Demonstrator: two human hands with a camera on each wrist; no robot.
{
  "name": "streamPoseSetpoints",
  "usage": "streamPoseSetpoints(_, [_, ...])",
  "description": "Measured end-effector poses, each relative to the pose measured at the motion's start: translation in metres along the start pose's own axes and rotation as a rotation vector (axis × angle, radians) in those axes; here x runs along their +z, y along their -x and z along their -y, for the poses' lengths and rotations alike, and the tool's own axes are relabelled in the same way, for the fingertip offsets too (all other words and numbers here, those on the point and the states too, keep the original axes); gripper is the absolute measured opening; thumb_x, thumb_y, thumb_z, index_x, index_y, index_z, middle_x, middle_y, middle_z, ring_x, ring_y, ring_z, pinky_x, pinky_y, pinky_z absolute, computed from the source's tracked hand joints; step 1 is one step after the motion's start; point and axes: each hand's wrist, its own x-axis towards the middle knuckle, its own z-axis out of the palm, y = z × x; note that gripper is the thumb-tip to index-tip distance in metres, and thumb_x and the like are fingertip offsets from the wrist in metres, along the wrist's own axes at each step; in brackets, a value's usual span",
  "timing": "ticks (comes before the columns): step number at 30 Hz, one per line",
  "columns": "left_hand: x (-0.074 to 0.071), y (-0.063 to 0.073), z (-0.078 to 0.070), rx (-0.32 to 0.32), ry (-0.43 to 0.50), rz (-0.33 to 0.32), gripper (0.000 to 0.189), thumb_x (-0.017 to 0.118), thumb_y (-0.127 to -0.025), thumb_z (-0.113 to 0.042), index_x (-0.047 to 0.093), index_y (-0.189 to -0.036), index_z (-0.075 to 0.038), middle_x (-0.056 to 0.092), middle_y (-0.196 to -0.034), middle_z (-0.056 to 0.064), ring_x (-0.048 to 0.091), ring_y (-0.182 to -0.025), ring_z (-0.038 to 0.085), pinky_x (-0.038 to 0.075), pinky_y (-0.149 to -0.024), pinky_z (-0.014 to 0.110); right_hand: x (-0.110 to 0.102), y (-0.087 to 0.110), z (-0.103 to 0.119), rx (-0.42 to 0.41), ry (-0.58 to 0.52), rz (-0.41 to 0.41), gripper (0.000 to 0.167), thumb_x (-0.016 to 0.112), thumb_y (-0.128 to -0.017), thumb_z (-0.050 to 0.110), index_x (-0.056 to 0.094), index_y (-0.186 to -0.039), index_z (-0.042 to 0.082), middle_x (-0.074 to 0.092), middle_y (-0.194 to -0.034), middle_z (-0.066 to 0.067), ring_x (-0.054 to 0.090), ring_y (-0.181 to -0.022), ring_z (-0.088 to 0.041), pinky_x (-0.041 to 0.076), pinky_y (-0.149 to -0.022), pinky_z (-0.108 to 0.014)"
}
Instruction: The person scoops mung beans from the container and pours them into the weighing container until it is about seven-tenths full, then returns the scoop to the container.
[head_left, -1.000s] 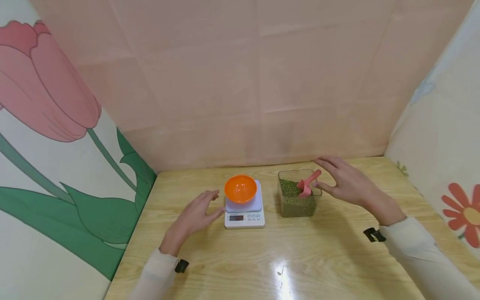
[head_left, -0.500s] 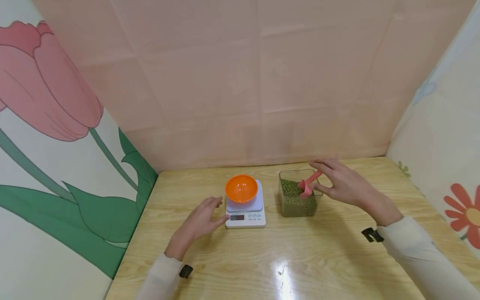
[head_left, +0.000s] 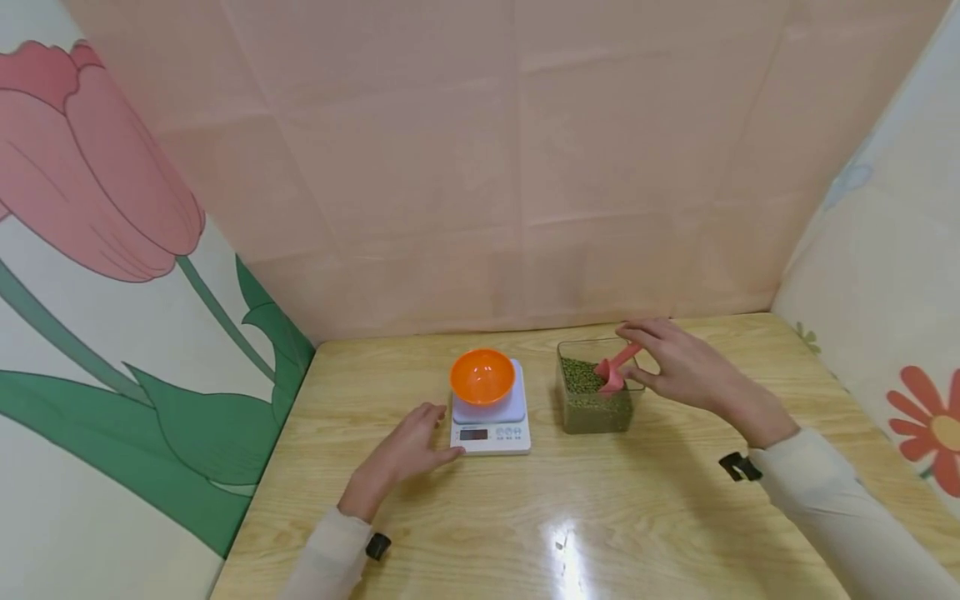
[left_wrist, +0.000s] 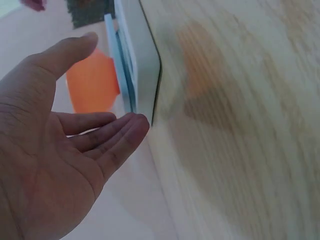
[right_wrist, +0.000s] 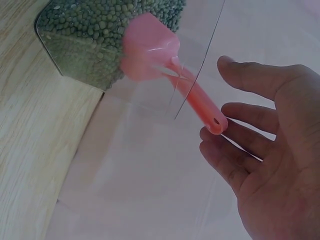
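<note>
An orange bowl (head_left: 482,377) sits on a white kitchen scale (head_left: 491,440) with a dark display. My left hand (head_left: 405,446) is at the scale's left side, thumb and fingers spread apart, fingertips right at the scale's edge in the left wrist view. To the right stands a clear box (head_left: 597,414) of green mung beans (head_left: 579,375). A pink scoop (right_wrist: 195,100) rests in the beans, its handle leaning out over the rim. My right hand (head_left: 678,367) is around the handle's end, fingers at its tip and thumb clearly apart from it.
A light wooden table (head_left: 480,525) bears everything. A pinkish cloth wall (head_left: 517,167) rises behind its far edge. Flower-printed panels border it, a tulip (head_left: 127,167) on the left and a red flower (head_left: 941,432) on the right.
My left hand has moved down and slightly right to the scale's front left corner. My right hand has moved left, bringing its fingers to the scoop's handle.
</note>
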Motion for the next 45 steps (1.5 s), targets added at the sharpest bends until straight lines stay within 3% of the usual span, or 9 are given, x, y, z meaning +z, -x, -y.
streamPoseSetpoints(4, [0.006,-0.001,0.001,-0.004,-0.035,0.004,0.083,0.082,-0.092,-0.049,0.054,-0.147,0.007,0.061,-0.138,0.021,0.061,-0.121,0.033,0.053,-0.108,0.051,0.002,-0.002,-0.001,-0.017,0.002,0.002,0.058,0.087,-0.087,0.016,0.065,-0.138,-0.002,0.064,-0.141,-0.024,0.057,-0.134,-0.049,0.045,-0.11,-0.068])
streamPoseSetpoints(11, [0.014,-0.005,0.0,-0.007,-0.031,0.014,0.073,0.081,-0.095,-0.043,0.057,-0.149,-0.001,0.062,-0.131,0.016,0.06,-0.113,0.028,0.054,-0.106,0.048,0.004,-0.005,0.0,-0.013,0.0,0.041,0.055,0.088,-0.085,0.011,0.068,-0.134,-0.004,0.066,-0.138,-0.023,0.058,-0.133,-0.049,0.048,-0.109,-0.066])
streamPoseSetpoints(22, [0.016,-0.008,-0.004,-0.024,-0.01,0.038,0.067,0.083,-0.095,-0.035,0.061,-0.144,0.004,0.063,-0.116,0.013,0.056,-0.098,0.021,0.055,-0.095,0.044,0.011,-0.008,0.0,-0.067,0.01,0.03,0.048,0.089,-0.082,0.005,0.072,-0.125,-0.007,0.071,-0.126,-0.023,0.065,-0.122,-0.045,0.055,-0.101,-0.06])
streamPoseSetpoints(34, [0.02,-0.01,-0.008,-0.045,0.04,0.009,0.057,0.084,-0.093,-0.027,0.065,-0.136,0.006,0.065,-0.114,0.015,0.058,-0.096,0.023,0.055,-0.095,0.046,0.011,-0.015,0.005,-0.06,0.02,0.103,0.039,0.088,-0.082,0.0,0.074,-0.117,-0.008,0.073,-0.116,-0.023,0.067,-0.112,-0.043,0.056,-0.097,-0.057])
streamPoseSetpoints(45, [0.026,-0.013,-0.009,-0.04,0.079,0.01,0.057,0.087,-0.091,-0.022,0.064,-0.137,0.003,0.067,-0.114,0.013,0.058,-0.097,0.022,0.056,-0.095,0.046,0.017,-0.019,0.006,-0.064,0.101,0.158,0.03,0.092,-0.078,0.004,0.079,-0.105,0.002,0.075,-0.102,-0.01,0.065,-0.098,-0.032,0.058,-0.087,-0.048])
